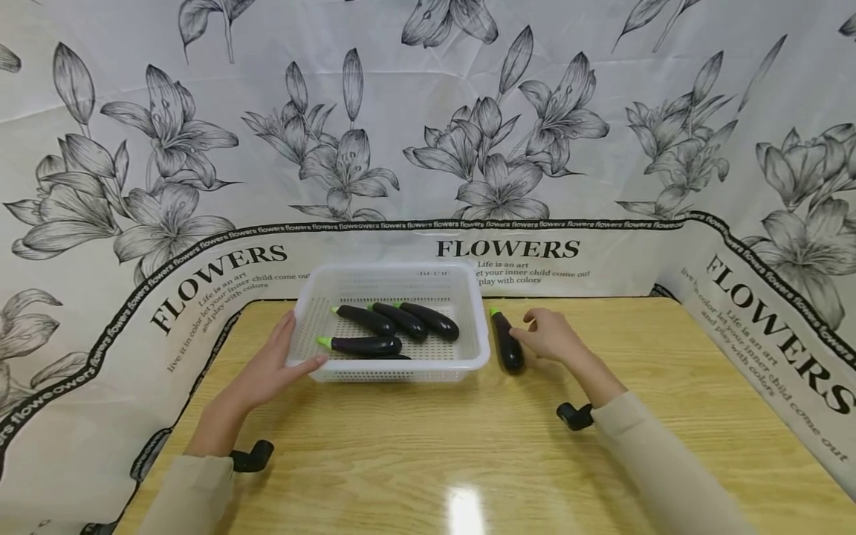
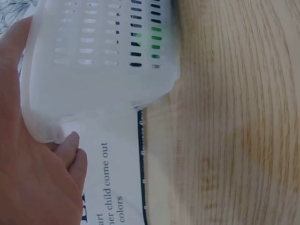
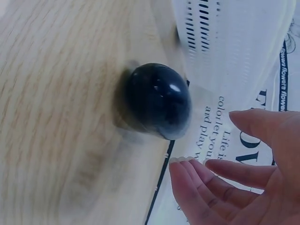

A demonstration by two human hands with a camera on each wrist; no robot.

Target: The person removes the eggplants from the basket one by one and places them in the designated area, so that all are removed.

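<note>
A white plastic basket (image 1: 401,365) stands on the table with several dark eggplants (image 1: 364,346) in it, one mostly hidden behind the front wall. My left hand (image 1: 270,368) grips the basket's left end, thumb over the front rim and fingers along the side; the left wrist view shows fingertips curled at the rim corner. Just right of the basket lies a single eggplant (image 1: 508,343), its green stem end pointing away from me. My right hand (image 1: 550,336) is beside this eggplant. In the right wrist view, the thumb and fingers (image 3: 225,187) are spread apart, nothing between them.
The wood-grain table (image 1: 401,461) ends at a white cloth (image 1: 374,193) printed with flowers, which rises behind and along both sides. A black wrist camera mount (image 1: 253,456) sits at my left wrist, another (image 1: 574,416) at my right.
</note>
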